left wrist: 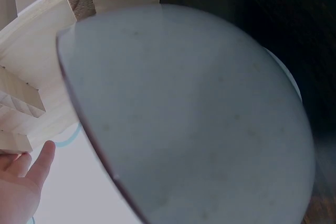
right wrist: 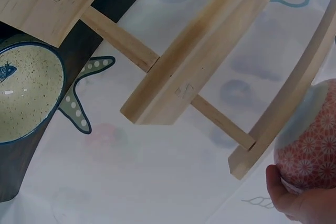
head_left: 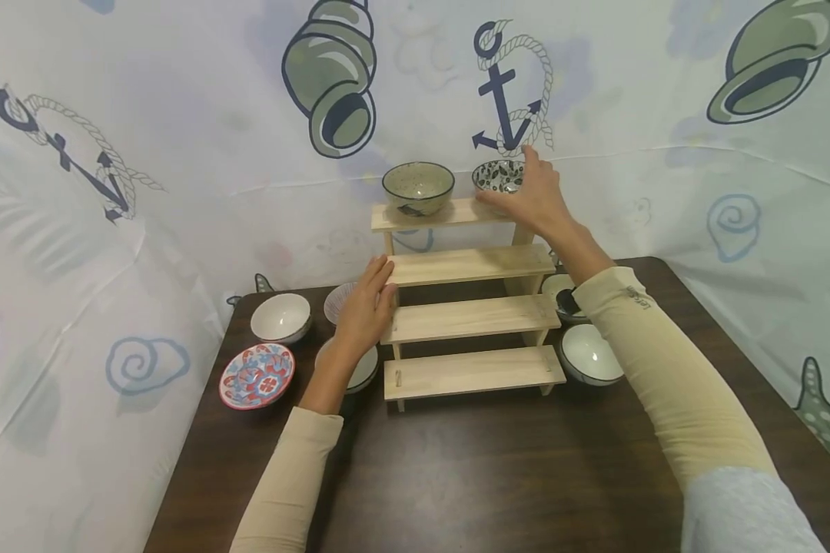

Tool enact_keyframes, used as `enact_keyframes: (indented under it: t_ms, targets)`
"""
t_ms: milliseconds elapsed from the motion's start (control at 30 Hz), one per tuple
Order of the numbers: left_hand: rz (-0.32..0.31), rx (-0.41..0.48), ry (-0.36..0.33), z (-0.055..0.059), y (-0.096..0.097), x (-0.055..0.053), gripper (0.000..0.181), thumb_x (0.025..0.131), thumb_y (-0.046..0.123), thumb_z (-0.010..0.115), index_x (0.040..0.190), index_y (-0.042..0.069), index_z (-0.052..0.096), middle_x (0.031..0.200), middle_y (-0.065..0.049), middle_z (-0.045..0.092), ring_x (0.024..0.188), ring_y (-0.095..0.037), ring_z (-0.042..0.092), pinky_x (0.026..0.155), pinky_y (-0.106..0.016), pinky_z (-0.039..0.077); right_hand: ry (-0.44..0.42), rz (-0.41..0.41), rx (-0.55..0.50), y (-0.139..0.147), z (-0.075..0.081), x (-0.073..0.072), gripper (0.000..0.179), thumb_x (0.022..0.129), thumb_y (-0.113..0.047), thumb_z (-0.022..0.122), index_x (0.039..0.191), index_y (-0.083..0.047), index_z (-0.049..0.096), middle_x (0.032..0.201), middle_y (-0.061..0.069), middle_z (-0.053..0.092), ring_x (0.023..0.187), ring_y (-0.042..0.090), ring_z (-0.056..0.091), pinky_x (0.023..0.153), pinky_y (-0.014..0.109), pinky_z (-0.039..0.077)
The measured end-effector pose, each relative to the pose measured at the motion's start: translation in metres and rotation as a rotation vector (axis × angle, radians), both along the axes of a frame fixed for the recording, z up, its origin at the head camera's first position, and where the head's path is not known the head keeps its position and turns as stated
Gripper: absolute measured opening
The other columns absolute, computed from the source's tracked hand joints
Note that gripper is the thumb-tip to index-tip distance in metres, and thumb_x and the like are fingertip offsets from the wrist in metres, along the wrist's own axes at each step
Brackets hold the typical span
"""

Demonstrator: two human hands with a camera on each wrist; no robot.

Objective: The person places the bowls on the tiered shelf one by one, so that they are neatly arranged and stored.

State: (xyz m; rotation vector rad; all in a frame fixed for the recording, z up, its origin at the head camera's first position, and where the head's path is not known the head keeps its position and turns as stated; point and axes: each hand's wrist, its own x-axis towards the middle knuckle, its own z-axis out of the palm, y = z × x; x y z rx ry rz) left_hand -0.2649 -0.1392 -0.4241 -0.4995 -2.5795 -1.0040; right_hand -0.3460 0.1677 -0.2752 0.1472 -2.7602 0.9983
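Observation:
A four-tier wooden step rack stands at the back of the dark table. On its top tier, at the right end, my right hand spans a small bowl between thumb and fingers. That bowl has a dark leafy pattern inside, and the right wrist view shows its red patterned outside. My left hand lies with extended fingers against the left end of the second tier from the top. A speckled greenish bowl sits on the top tier's left end.
Left of the rack are a white bowl, a red-and-blue patterned dish, a striped bowl and a pale bowl under my left wrist. At its right stand a fish-patterned bowl and another white bowl. Printed cloth hangs behind.

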Motion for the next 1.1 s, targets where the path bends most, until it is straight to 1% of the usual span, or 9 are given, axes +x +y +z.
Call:
enact_keyframes:
  t_ms: [100, 233, 367, 500, 633, 800, 967, 1100]
  targets:
    - [0.002, 0.007, -0.002, -0.001, 0.0, 0.0, 0.05, 0.111, 0.027, 0.048, 0.156, 0.006, 0.044, 0.167, -0.011, 0.037, 0.158, -0.028, 0.027, 0.125, -0.052, 0.031, -0.004, 0.021, 0.0, 0.002, -0.002, 0.0, 0.12, 0.082, -0.065, 0.074, 0.167, -0.012, 0.007, 0.17, 0.023, 0.021, 0.157, 0.042, 0.022, 0.126, 0.059, 0.025]
    - [0.019, 0.011, -0.011, -0.004, 0.0, 0.002, 0.05, 0.111, 0.028, 0.048, 0.156, 0.007, 0.045, 0.167, -0.01, 0.037, 0.159, -0.027, 0.027, 0.126, -0.052, 0.03, -0.019, 0.06, -0.009, 0.003, -0.003, 0.001, 0.126, 0.08, -0.067, 0.076, 0.167, -0.012, 0.004, 0.172, 0.02, 0.014, 0.159, 0.04, 0.017, 0.128, 0.058, 0.021]
    - [0.016, 0.008, -0.016, -0.005, 0.001, 0.003, 0.05, 0.111, 0.028, 0.047, 0.157, 0.007, 0.044, 0.167, -0.01, 0.036, 0.159, -0.028, 0.027, 0.126, -0.052, 0.03, -0.023, 0.098, -0.006, 0.01, -0.005, 0.007, 0.13, 0.079, -0.06, 0.082, 0.167, -0.013, -0.001, 0.172, 0.022, 0.007, 0.16, 0.041, 0.011, 0.128, 0.061, 0.018]
    - [0.003, 0.006, -0.012, -0.002, 0.002, 0.003, 0.05, 0.111, 0.028, 0.046, 0.157, 0.006, 0.044, 0.167, -0.011, 0.036, 0.159, -0.029, 0.027, 0.126, -0.052, 0.03, -0.017, 0.124, 0.01, 0.022, -0.007, 0.017, 0.131, 0.08, -0.054, 0.084, 0.167, -0.015, -0.006, 0.172, 0.023, 0.001, 0.16, 0.043, 0.005, 0.127, 0.065, 0.014]
    - [0.005, 0.005, -0.002, 0.002, 0.003, 0.001, 0.049, 0.111, 0.025, 0.047, 0.156, 0.005, 0.045, 0.166, -0.013, 0.037, 0.159, -0.029, 0.027, 0.126, -0.052, 0.03, -0.014, 0.13, 0.019, 0.032, -0.013, 0.027, 0.132, 0.08, -0.053, 0.085, 0.167, -0.017, -0.008, 0.173, 0.021, -0.002, 0.16, 0.042, 0.001, 0.127, 0.066, 0.014]
    - [0.013, 0.004, -0.009, 0.005, 0.003, 0.001, 0.049, 0.111, 0.025, 0.048, 0.156, 0.007, 0.044, 0.167, -0.012, 0.037, 0.159, -0.027, 0.027, 0.125, -0.052, 0.031, -0.01, 0.13, 0.027, 0.039, -0.02, 0.036, 0.131, 0.08, -0.053, 0.084, 0.167, -0.018, -0.007, 0.173, 0.02, -0.003, 0.16, 0.042, -0.001, 0.126, 0.068, 0.013]
    - [0.01, 0.004, -0.006, 0.003, 0.003, 0.001, 0.05, 0.111, 0.026, 0.048, 0.156, 0.006, 0.045, 0.167, -0.011, 0.037, 0.159, -0.028, 0.027, 0.125, -0.052, 0.031, -0.007, 0.127, 0.018, 0.047, -0.028, 0.042, 0.13, 0.081, -0.05, 0.084, 0.167, -0.015, -0.008, 0.172, 0.023, -0.003, 0.16, 0.043, -0.001, 0.126, 0.068, 0.011]
    - [0.01, 0.011, -0.004, 0.002, 0.003, 0.002, 0.05, 0.111, 0.027, 0.048, 0.156, 0.006, 0.045, 0.167, -0.011, 0.037, 0.159, -0.027, 0.028, 0.126, -0.052, 0.031, -0.001, 0.131, 0.018, 0.052, -0.033, 0.045, 0.131, 0.08, -0.048, 0.084, 0.166, -0.012, -0.007, 0.171, 0.025, -0.001, 0.16, 0.043, 0.002, 0.127, 0.066, 0.012]
